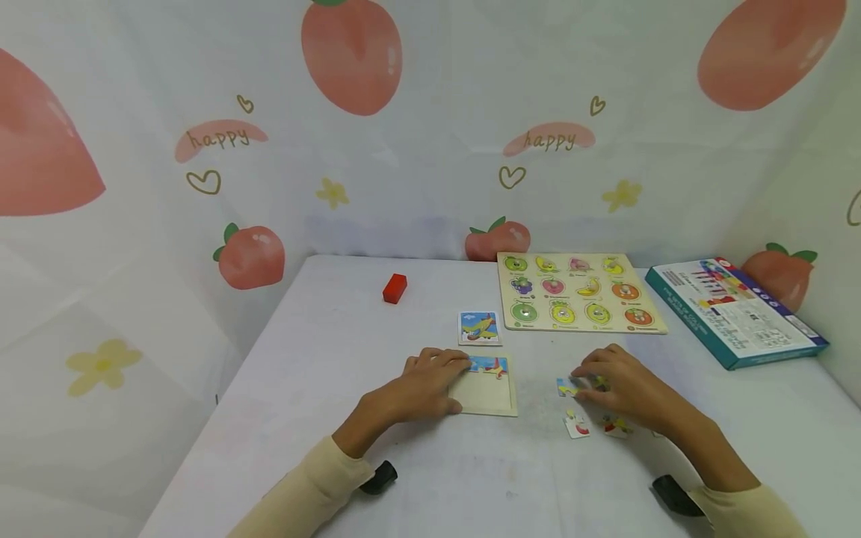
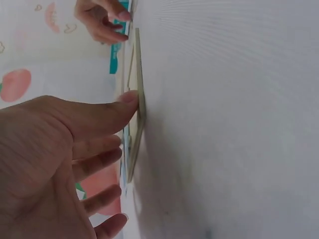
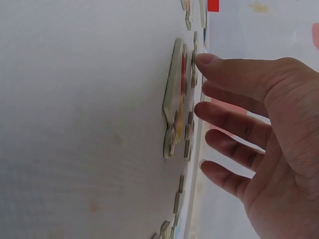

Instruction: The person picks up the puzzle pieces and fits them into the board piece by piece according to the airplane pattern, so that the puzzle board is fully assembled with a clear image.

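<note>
In the head view, my left hand (image 1: pixel 424 385) rests along the left side of a wooden puzzle tray (image 1: pixel 484 403), its thumb touching the tray near the front corner. A strip of fitted puzzle pieces (image 1: pixel 489 365) with blue sky lines the tray's far side. To the right, my right hand (image 1: pixel 619 385) hovers low with loosely bent fingers. Its thumb and index tips are at a blue-and-yellow puzzle piece (image 1: pixel 565 387); contact is unclear. Nearer me lie a piece with red (image 1: pixel 577 426) and another piece (image 1: pixel 615 426). More pieces are partly hidden under that hand.
A picture card with an airplane (image 1: pixel 480 329) lies beyond the tray. Farther back are a red block (image 1: pixel 394 288), a fruit peg board (image 1: pixel 572 295) and a teal-edged box (image 1: pixel 736 310) at the right. A printed peach cloth (image 1: pixel 417 172) hangs behind the table.
</note>
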`<state>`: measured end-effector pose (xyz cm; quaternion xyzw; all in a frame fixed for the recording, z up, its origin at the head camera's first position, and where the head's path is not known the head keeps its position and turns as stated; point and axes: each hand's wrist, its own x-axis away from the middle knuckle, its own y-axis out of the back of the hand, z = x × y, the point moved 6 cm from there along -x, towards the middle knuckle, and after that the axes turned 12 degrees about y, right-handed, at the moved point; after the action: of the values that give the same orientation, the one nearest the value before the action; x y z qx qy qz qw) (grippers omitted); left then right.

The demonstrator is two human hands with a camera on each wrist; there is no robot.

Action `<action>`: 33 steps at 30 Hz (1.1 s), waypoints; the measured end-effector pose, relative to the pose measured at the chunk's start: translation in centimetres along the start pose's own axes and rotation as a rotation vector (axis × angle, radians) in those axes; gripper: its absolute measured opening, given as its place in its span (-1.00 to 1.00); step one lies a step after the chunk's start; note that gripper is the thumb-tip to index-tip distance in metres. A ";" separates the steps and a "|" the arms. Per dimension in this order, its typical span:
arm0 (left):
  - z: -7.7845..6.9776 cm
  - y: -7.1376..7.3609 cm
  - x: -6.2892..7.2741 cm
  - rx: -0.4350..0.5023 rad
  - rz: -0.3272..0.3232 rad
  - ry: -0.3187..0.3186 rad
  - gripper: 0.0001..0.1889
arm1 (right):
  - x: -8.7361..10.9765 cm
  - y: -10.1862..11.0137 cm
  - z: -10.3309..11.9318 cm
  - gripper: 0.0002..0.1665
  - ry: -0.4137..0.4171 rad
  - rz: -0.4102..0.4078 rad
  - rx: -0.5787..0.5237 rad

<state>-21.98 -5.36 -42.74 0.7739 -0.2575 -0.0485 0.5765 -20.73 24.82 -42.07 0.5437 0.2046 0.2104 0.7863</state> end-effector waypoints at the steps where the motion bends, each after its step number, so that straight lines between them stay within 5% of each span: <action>1: 0.1 0.0 0.0 0.013 -0.005 -0.001 -0.25 | 0.0 0.0 0.0 -0.64 0.002 -0.002 -0.003; 14: 1.5 -0.2 -0.3 0.150 0.001 -0.006 -0.24 | -0.2 -0.2 0.0 -0.69 0.006 0.015 -0.013; 33: 2.4 -0.2 -0.7 0.175 0.040 -0.007 -0.19 | -0.6 -0.3 0.0 -0.68 -0.008 0.052 -0.062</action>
<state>-23.37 -7.07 -43.89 0.8158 -0.2782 -0.0173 0.5067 -21.21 24.36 -42.31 0.5251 0.1808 0.2350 0.7977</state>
